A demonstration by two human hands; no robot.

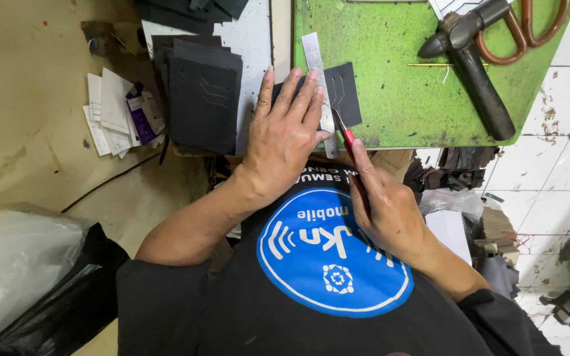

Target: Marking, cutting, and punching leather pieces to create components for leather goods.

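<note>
A left hand (pixel 285 135) lies flat, fingers (pixel 296 89) together, pressing a steel ruler (pixel 317 79) and a dark square piece (pixel 342 92) onto the green mat (pixel 404 86) at the near edge of the worktop. The right hand (pixel 387 204), fingers pinched around a red-handled knife (pixel 344 132), sets the blade against the ruler's right edge, on the piece. Left of the mat sits a stack of dark pieces (pixel 202 92); on the mat's far right corner lie a hammer (pixel 476 66) and scissors (pixel 529 29).
</note>
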